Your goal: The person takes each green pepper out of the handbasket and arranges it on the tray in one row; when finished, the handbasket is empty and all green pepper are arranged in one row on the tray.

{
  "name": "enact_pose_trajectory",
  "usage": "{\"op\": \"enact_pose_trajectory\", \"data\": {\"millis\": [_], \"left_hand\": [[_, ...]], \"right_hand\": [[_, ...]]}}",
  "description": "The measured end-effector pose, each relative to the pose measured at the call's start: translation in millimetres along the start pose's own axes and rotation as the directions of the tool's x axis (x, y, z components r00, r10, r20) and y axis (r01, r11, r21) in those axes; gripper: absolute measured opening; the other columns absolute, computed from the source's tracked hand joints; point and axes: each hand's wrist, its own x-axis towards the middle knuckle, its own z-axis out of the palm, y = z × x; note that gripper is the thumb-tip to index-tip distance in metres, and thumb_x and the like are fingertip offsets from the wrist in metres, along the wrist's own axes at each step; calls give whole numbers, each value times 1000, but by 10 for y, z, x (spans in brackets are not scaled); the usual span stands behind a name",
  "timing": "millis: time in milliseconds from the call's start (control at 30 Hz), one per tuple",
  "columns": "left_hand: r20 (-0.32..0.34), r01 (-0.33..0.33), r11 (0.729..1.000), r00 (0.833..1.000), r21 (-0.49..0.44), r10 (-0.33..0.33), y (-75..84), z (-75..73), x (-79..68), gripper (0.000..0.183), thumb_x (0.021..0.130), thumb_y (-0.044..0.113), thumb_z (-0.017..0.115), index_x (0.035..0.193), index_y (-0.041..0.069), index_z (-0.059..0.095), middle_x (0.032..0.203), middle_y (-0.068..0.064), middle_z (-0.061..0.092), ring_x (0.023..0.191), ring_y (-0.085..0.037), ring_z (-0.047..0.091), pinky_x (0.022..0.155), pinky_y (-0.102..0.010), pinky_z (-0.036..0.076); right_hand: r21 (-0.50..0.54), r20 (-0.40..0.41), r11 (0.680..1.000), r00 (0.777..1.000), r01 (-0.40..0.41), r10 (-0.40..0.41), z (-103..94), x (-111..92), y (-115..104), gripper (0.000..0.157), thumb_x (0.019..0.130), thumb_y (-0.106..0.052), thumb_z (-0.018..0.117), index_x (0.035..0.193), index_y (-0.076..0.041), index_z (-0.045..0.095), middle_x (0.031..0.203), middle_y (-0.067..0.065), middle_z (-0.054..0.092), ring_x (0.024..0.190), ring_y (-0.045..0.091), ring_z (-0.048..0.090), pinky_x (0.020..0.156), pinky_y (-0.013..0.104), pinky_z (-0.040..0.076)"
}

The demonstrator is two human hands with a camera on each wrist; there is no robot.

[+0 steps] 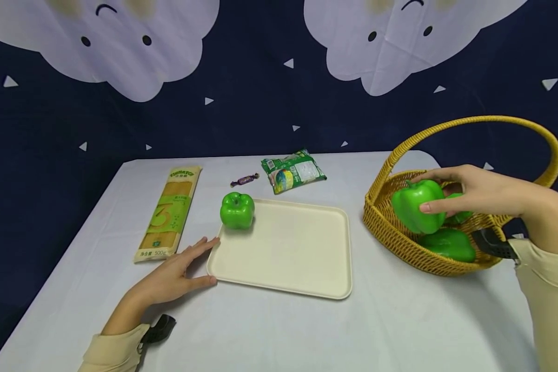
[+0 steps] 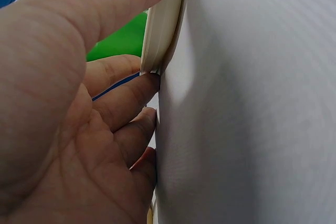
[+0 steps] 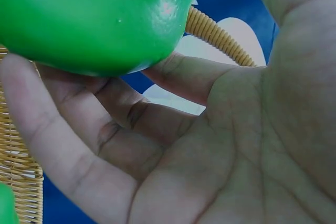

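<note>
My right hand (image 1: 483,191) holds a green bell pepper (image 1: 418,206) between thumb and fingers, above the wicker basket (image 1: 390,243). In the right wrist view the fingers curve under that bell pepper (image 3: 100,19). Inside the basket lie more green peppers (image 1: 448,245), one partly hidden behind the held one. My left hand (image 1: 172,279) rests at the left edge of a cream tray (image 1: 288,248), fingers spread and fairly straight. The left wrist view shows thumb and fingertips touching the rim of the tray (image 2: 163,30). Another bell pepper (image 1: 237,211) sits on the tray's far left corner.
A pack of noodles (image 1: 167,214) lies left of the tray. Behind the tray are a wrapped candy (image 1: 245,180) and a green snack bag (image 1: 294,171). The basket's tall handle (image 1: 474,120) arches over the right hand. White cloth (image 1: 307,330) covers the table.
</note>
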Motion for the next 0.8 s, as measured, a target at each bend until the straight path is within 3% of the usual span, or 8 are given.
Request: {"op": "enact_pose_trajectory", "data": {"millis": [200, 467, 700, 800], "left_hand": [[1, 5, 1000, 1000, 2, -5, -2, 9, -3, 86, 96, 57, 76, 168, 28, 40, 174, -24, 31, 158, -60, 26, 126, -76, 24], [2, 12, 1000, 1000, 3, -12, 9, 6, 4, 87, 95, 59, 76, 168, 27, 40, 174, -26, 30, 158, -60, 26, 126, -77, 24], [6, 22, 1000, 1000, 9, -22, 15, 5, 15, 88, 94, 60, 77, 168, 28, 40, 174, -27, 29, 157, -61, 27, 125, -77, 25], [6, 25, 1000, 1000, 10, -25, 14, 6, 14, 89, 94, 60, 77, 168, 28, 39, 174, -27, 29, 157, -61, 27, 125, -78, 25]], "right_hand": [[-49, -44, 999, 999, 15, -17, -18, -5, -48, 67, 101, -35, 77, 157, -10, 51, 137, 15, 69, 120, 33, 69, 74, 25, 61], [-41, -64, 998, 997, 51, -53, -55, -36, -125, 65, 101, -29, 77, 158, -15, 51, 133, 10, 69, 100, 3, 70, 75, 24, 61], [-38, -76, 997, 995, 69, -71, -34, -24, -284, 64, 99, -32, 79, 157, -22, 53, 134, 7, 69, 113, 24, 71, 76, 24, 60], [-32, -77, 996, 993, 87, -89, -19, -14, -362, 64, 98, -33, 81, 156, -27, 53, 133, 4, 69, 115, 25, 71, 79, 22, 59]]}}
